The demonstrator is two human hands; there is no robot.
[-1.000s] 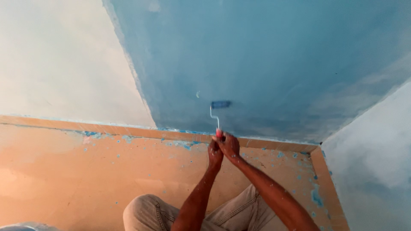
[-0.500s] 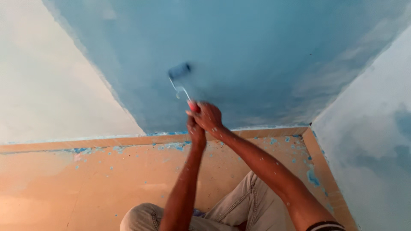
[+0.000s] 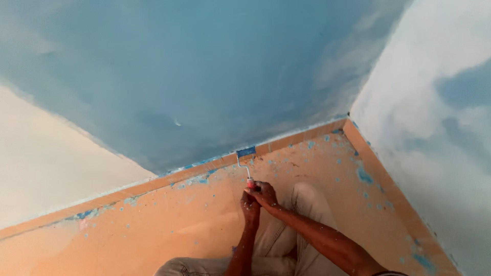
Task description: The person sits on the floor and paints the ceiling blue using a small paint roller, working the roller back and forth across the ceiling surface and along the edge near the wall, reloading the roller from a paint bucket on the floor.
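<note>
A small paint roller (image 3: 245, 152) with a blue sleeve, a bent wire frame and a red handle rests at the bottom of the blue-painted wall (image 3: 204, 87), right at the orange skirting (image 3: 302, 135). My left hand (image 3: 250, 205) and my right hand (image 3: 263, 193) are clasped together on the red handle, the right one higher up. Both forearms reach forward from the lower edge of the view, above my bent knees in beige trousers (image 3: 294, 235).
The orange floor (image 3: 169, 225) is speckled with blue paint drops. An unpainted cream part of the wall (image 3: 46, 163) lies to the left. A whitish wall with blue patches (image 3: 440, 133) meets the blue one at the corner on the right.
The roller has come down the blue wall from a higher spot to the skirting line, with both hands following it. The view has swung to take in the right-hand corner.
</note>
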